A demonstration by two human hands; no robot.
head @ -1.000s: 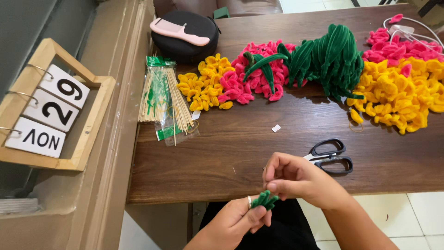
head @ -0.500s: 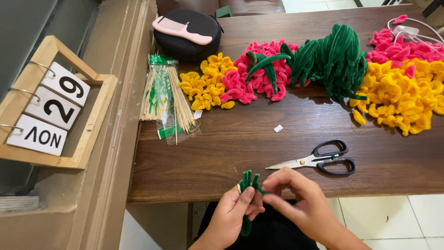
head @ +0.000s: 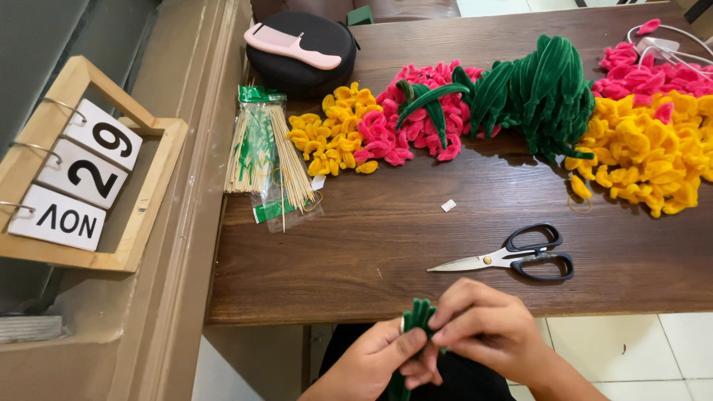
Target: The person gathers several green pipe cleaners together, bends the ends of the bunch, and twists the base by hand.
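Head view: my left hand [head: 375, 360] and right hand [head: 486, 334] meet just below the near edge of the worktop [head: 386, 252], both closed around a small bundle of green fuzzy stems [head: 417, 318], which stands upright between my fingertips, off the worktop. Scissors [head: 512, 256] lie partly open near the near edge, blades pointing left. Along the far edge lie piles of yellow curls [head: 330, 137], pink curls [head: 416, 119], green stems [head: 542, 93] and a larger yellow pile [head: 646, 152] at the right. A clear bag of wooden sticks [head: 267, 156] rests by the left edge, a black round case [head: 308, 56] with a pink comb [head: 290, 44] at the far left corner.
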